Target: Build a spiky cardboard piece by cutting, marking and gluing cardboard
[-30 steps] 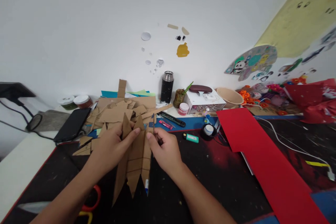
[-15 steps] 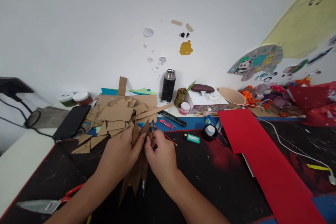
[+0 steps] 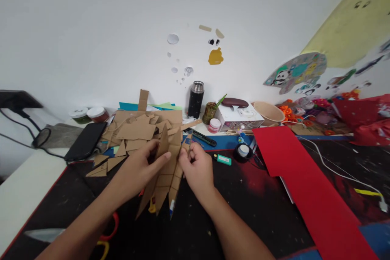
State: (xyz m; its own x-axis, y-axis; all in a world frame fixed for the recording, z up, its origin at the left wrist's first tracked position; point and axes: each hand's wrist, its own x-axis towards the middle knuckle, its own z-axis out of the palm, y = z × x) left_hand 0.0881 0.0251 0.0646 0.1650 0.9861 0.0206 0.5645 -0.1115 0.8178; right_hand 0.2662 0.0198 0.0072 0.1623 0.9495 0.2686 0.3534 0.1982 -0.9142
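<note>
Both hands are gripping a fan of pointed cardboard strips above the counter, just in front of the cardboard scrap pile. The left hand is pinching its left edge; the right hand is clenching fingers around the right strip.

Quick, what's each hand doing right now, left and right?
Left hand: closed on the pointed cardboard strips, thumb on the front.
Right hand: pinching the right edge of the same cardboard strips near their top.
</note>
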